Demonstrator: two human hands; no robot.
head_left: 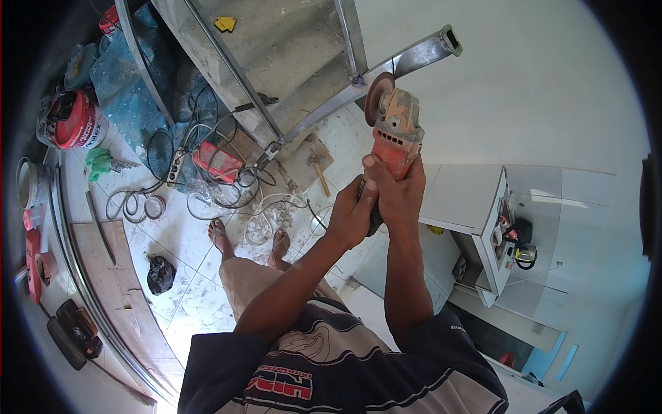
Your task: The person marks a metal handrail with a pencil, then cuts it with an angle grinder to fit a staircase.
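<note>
Tiled floor [200,290] below, littered with cables. Concrete staircase [289,48] ahead. Steel rail [414,56] slants up along it. Red welder [217,160] on floor near stair foot. Angle grinder [396,127] held up, nose toward rail. Right hand [396,190]: grip closed round grinder body. Left hand [350,215]: grip closed on rear handle, touching right hand. Disc [378,96] edge at rail underside, appears touching.

Bright daylight floods the room, washing the pale wall nearly white; the view bends hard at its dark, round rim, yet stays sharp.
</note>
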